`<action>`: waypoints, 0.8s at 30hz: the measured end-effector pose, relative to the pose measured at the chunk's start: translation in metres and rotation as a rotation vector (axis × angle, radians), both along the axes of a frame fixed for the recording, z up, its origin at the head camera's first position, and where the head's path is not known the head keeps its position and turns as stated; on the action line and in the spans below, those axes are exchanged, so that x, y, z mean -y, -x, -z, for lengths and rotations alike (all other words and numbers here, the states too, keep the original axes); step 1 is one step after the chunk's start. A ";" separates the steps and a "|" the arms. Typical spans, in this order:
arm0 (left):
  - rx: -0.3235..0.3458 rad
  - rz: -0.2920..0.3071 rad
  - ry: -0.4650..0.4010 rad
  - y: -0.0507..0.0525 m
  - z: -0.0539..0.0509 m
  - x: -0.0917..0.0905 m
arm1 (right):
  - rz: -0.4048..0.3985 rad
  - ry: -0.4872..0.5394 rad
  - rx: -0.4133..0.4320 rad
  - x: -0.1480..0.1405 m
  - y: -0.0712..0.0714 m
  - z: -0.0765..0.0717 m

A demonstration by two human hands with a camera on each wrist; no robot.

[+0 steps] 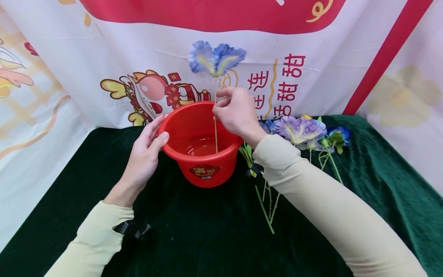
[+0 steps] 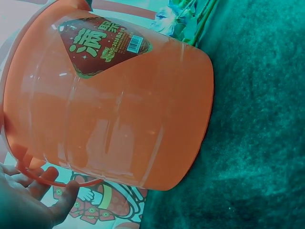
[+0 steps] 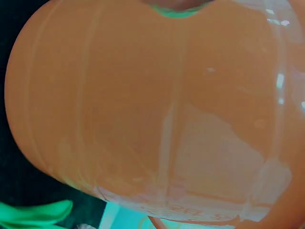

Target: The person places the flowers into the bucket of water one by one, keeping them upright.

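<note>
A red plastic bucket point(image 1: 207, 169) stands upright on the green cloth; its label shows in the head and left wrist views. My left hand point(image 1: 147, 152) grips the left side of its rim, thumb on the near side. The left wrist view shows those fingers point(image 2: 66, 202) around the rim and handle. Over the bucket, my right hand point(image 1: 238, 111) pinches the thin stem of a blue artificial flower point(image 1: 216, 57). The stem reaches down inside the bucket, and the petals are above the hand. In the right wrist view the bucket wall point(image 3: 143, 114) fills the frame, with that hand out of sight.
Several artificial flowers point(image 1: 301, 130), purple and blue, lie on the cloth right of the bucket, partly under my right sleeve. Their stems point(image 1: 264, 209) point toward me. A printed white and red curtain point(image 1: 138, 42) hangs behind. Dark green velvet cloth point(image 1: 194, 231) covers the table.
</note>
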State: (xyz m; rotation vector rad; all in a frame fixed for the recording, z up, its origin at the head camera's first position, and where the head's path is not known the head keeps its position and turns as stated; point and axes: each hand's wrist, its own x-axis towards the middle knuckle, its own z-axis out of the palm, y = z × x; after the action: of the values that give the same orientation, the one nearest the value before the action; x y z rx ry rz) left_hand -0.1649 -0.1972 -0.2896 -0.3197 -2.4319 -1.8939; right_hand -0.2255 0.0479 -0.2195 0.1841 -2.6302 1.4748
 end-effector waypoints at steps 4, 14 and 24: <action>0.008 -0.002 -0.007 0.000 0.000 -0.001 | -0.034 -0.183 -0.023 0.005 -0.001 0.000; 0.002 -0.002 -0.027 0.000 0.001 0.000 | -0.165 -0.500 0.038 0.013 0.002 -0.002; -0.002 0.005 -0.038 -0.001 0.002 0.000 | -0.198 -0.581 0.131 0.023 0.008 -0.003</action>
State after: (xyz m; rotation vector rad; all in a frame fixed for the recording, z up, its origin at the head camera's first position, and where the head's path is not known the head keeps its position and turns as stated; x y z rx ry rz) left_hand -0.1643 -0.1970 -0.2912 -0.3266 -2.3930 -1.9386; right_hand -0.2333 0.0251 -0.2165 0.4200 -3.1571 0.7372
